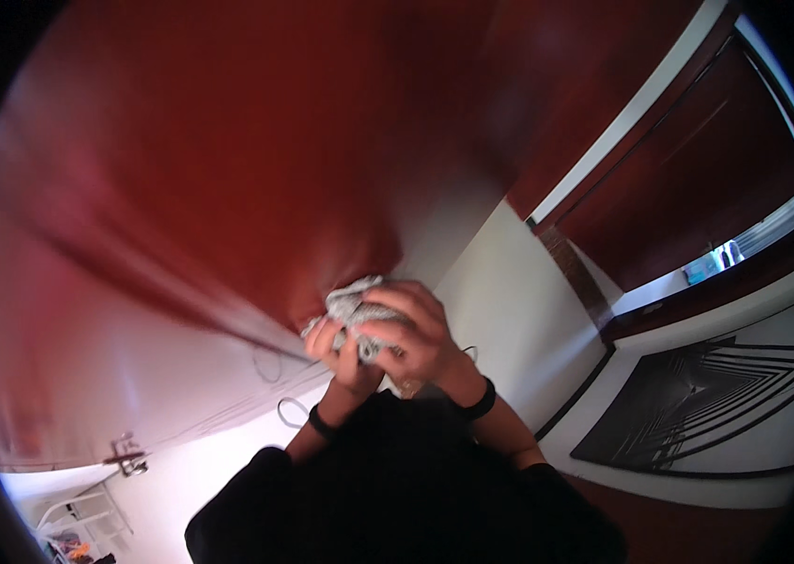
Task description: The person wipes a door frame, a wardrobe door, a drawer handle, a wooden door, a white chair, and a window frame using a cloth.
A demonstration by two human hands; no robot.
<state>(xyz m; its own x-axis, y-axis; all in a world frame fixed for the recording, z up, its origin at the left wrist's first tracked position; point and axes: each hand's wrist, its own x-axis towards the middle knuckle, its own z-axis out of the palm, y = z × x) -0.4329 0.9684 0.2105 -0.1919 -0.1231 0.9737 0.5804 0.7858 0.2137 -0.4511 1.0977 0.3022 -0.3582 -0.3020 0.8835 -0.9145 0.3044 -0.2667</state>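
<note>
Both of my hands are gathered around a crumpled grey knit cloth (351, 304) in the middle of the view. My left hand (336, 352) grips its lower left side, with the fingers curled. From the right, my right hand (419, 321) wraps over the cloth, and its fingers hide part of it. The cloth lies against or very near a large, glossy, dark red surface (242, 162); whether it touches cannot be told. Pale, blurred reflections show on that surface. Each wrist wears a black band.
A metal handle or latch (129, 455) is at the lower left, near a white rack (80, 518) holding several items. At right are a white wall (531, 303), a dark red panel (693, 169) beside a bright opening, and a black-and-white line-patterned panel (700, 405).
</note>
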